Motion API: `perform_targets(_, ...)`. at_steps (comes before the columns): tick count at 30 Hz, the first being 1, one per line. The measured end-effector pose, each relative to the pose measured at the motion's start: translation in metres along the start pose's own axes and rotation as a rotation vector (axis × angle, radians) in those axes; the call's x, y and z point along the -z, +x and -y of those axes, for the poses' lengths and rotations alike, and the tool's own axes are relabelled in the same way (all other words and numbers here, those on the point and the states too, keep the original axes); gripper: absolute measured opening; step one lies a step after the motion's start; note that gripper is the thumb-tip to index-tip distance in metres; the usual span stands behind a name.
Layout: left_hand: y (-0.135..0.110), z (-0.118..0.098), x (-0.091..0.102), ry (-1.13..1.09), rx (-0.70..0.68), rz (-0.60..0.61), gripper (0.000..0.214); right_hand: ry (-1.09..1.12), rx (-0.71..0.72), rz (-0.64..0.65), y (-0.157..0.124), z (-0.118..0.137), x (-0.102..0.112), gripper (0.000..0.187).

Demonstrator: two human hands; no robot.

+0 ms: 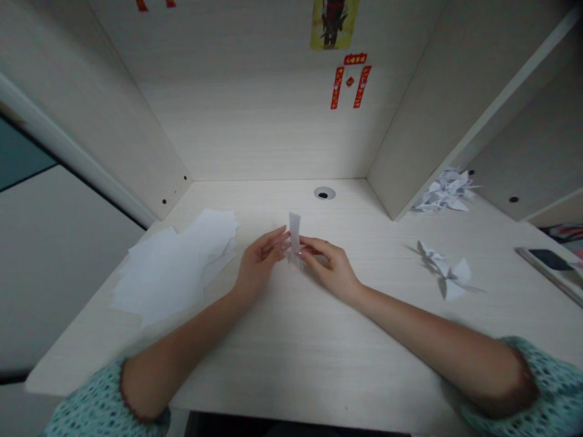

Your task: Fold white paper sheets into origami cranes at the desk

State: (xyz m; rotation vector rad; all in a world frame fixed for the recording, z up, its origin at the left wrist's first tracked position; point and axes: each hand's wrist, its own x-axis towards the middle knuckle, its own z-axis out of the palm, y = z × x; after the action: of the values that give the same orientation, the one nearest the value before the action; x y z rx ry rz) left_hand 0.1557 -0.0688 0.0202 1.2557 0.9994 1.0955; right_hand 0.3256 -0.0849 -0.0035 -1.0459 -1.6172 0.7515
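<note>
A small folded piece of white paper (294, 232) stands upright over the middle of the pale wooden desk (291, 352). My left hand (260, 262) pinches its lower left side with closed fingers. From the right, my right hand (328, 265) holds the lower part of the same paper, its fingers curled around it. Both forearms reach in from the near edge.
A loose stack of white paper sheets (175, 264) lies left of my hands. Folded paper cranes (444, 271) lie on the desk at right, and a pile of several more (444, 191) sits on a side shelf. A phone (551, 262) lies at far right. A cable hole (325, 193) is behind.
</note>
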Motion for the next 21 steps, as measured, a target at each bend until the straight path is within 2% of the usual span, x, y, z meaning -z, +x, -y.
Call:
perform_targets(3, 0.000, -0.003, 0.000, 0.008, 0.023, -0.033, 0.050, -0.035, -0.003, -0.031, -0.001, 0.000, 0.000, 0.028)
perform_targets(7, -0.002, -0.004, -0.003, 0.006, 0.012, -0.019, 0.055, -0.063, 0.061, -0.089, 0.000, 0.003, 0.001, 0.020)
perform_targets(13, -0.007, -0.005, -0.006, 0.040, 0.008, -0.009, 0.042, -0.061, 0.075, -0.073, 0.000, 0.011, 0.002, 0.011)
perform_targets(21, -0.006, -0.010, -0.007, 0.062, -0.008, 0.002, 0.034, 0.132, -0.072, -0.060, 0.004, 0.007, 0.002, 0.016)
